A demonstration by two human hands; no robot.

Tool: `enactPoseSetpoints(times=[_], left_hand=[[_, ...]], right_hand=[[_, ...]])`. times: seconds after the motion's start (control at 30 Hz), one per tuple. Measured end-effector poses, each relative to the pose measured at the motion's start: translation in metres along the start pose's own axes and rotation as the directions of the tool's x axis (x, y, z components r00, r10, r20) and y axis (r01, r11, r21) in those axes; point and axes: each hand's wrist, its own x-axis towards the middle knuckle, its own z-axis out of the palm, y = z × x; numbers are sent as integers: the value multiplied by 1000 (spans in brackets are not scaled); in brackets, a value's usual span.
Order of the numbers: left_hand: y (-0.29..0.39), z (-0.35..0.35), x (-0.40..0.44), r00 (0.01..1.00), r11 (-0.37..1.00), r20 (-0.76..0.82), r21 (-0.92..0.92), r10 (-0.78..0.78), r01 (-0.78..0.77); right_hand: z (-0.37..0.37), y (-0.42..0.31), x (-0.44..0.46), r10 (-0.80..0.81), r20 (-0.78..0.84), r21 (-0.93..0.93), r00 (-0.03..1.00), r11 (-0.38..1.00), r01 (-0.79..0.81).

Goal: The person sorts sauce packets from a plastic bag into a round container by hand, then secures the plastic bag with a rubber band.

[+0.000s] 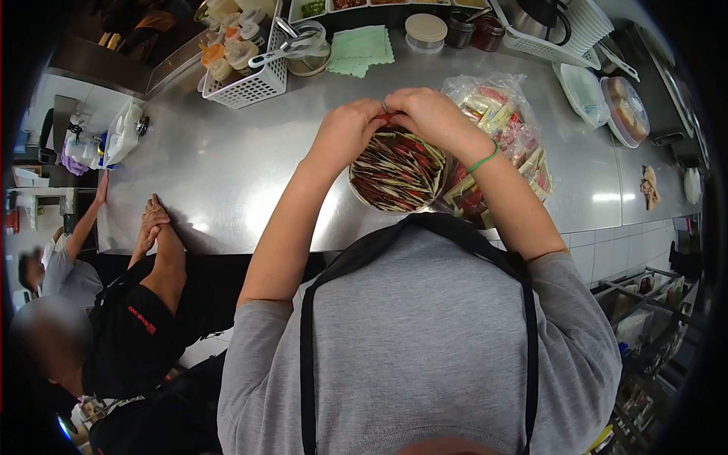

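Observation:
A round tub (354,189) holds many thin red, dark and pale-green sachets (398,171), packed on edge. Over its far rim, my left hand (345,130) and my right hand (426,114) meet, fingers closed on a small red sachet (387,118). My fingers cover most of that sachet. To the right, touching or very near the tub, a clear plastic bag (506,91) lies with loose red and yellowish sachets (497,121) in it. My right forearm passes over part of the bag.
A white basket of squeeze bottles (250,91), a green cloth (360,49) and a lidded tub (425,32) line the back. Plastic containers (623,110) sit right. At left, a person in black (140,318) rests their hands (154,220) on the steel counter (243,167).

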Motion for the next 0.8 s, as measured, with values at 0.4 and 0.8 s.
enactPoseSetpoints(times=[0.4,0.8], left_hand=[[2,-13,6,1000,999,7,-47,-18,18],[1,-6,12,996,999,88,-39,-13,16]], right_hand=[[-14,4,3,12,71,92,997,996,-18],[-2,10,6,-21,71,66,997,998,16]])
